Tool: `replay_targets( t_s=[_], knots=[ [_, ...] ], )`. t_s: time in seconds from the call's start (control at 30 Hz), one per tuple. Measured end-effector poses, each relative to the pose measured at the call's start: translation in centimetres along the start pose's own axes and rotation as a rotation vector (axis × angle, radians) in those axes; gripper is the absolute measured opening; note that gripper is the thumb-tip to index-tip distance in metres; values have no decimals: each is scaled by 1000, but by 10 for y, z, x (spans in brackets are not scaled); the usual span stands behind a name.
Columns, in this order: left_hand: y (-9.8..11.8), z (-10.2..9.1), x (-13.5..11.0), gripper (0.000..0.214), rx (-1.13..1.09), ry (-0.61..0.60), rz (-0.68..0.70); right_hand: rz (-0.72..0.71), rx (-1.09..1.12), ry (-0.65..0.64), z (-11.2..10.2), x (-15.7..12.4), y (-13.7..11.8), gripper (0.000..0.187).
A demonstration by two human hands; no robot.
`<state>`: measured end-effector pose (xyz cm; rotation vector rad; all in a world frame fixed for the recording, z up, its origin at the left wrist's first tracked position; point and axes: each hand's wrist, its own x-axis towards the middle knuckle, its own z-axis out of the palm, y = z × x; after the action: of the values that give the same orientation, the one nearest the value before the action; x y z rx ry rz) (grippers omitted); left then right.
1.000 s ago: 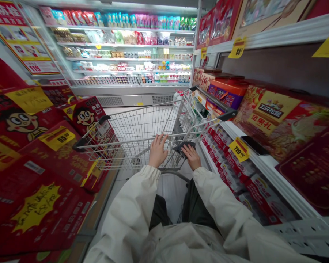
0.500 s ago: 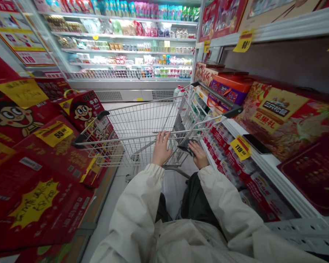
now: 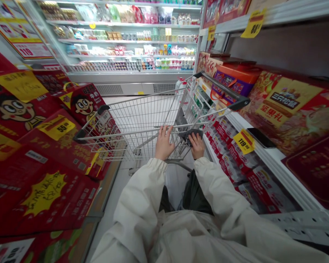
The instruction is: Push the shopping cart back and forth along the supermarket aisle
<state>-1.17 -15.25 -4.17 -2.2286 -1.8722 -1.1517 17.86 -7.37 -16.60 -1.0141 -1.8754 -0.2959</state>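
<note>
A wire shopping cart [image 3: 142, 117] stands tilted in the aisle in front of me, its basket showing nothing inside. My left hand [image 3: 163, 143] lies against the cart's rear rail with its fingers stretched out and apart. My right hand [image 3: 197, 145] is curled over a dark pad or cloth [image 3: 186, 133] on the same rail, just right of the left hand. Both arms are in cream jacket sleeves.
Stacks of red gift boxes [image 3: 44, 146] with yellow price tags crowd the left side. On the right, a white shelf [image 3: 274, 160] carries boxed goods, a 119 tag [image 3: 244, 141] and a dark phone [image 3: 260, 137]. A lit chilled display [image 3: 131, 47] closes the aisle ahead.
The cart and both hands have shifted slightly forward and right along the aisle. My right hand has closed further over the dark pad.
</note>
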Motion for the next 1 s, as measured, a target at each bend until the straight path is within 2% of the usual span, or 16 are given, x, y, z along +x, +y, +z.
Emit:
replay_targets(
  t_s=[0.2, 0.53, 0.6, 0.67, 0.8, 0.9, 1.0],
  knots=[
    [-1, 2, 1, 83, 3, -5, 4, -18, 60, -170, 2, -16, 3, 65],
    [-5, 1, 2, 83, 17, -41, -4, -66, 173, -360, 5, -39, -9, 68],
    [-5, 1, 2, 84, 17, -39, -7, -87, 198, -338, -2, -39, -12, 69],
    [-6, 1, 1, 84, 13, -36, -5, -90, 198, -256, -11, -35, -14, 70],
    [-5, 1, 1, 83, 7, -38, -13, -20, 130, -110, -24, -16, -13, 71],
    [-4, 0, 1, 81, 2, -41, -28, 31, 85, -119, -21, -5, -13, 70],
    [-4, 0, 2, 80, -3, -36, -37, 33, 75, -140, -9, -9, -13, 67]
  ],
)
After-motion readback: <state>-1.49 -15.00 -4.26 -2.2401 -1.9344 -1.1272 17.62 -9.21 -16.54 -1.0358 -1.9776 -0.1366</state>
